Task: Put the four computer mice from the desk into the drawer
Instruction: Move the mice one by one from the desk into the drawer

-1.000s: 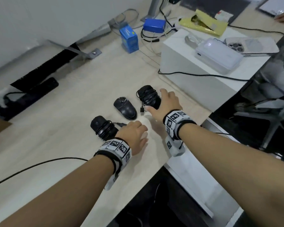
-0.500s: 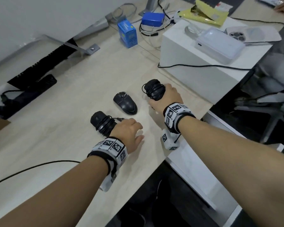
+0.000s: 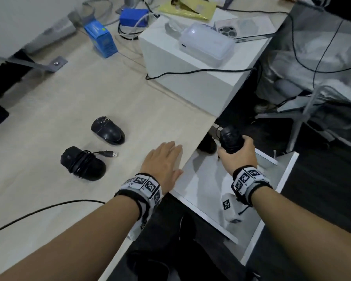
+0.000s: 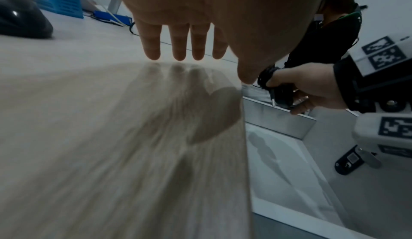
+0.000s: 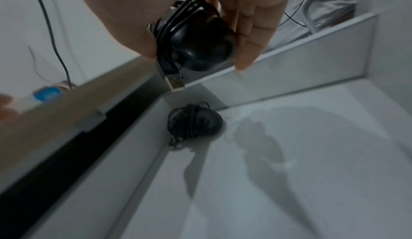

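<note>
Off the desk (image 3: 49, 110) now — right hand (image 3: 236, 157) grips wrapped mouse (image 3: 230, 139) above drawer (image 3: 201, 179).

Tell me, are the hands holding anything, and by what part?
The right hand grips a cable-wrapped black mouse by its sides, above the drawer. The left hand holds nothing.

One black mouse (image 3: 230, 141), cable wound tight round its body and USB plug dangling below, hangs in the air above the open white drawer (image 3: 206, 180). Down in the drawer's far corner, close to the walls, lies a second black mouse (image 5: 196, 122), cable wrapped too. On the counter (image 3: 49, 122), a bare glossy black mouse (image 3: 107, 130) sits flat, and just beside it a fourth, cable-wrapped mouse (image 3: 83, 164), plug end trailing loose on the wood.
</note>
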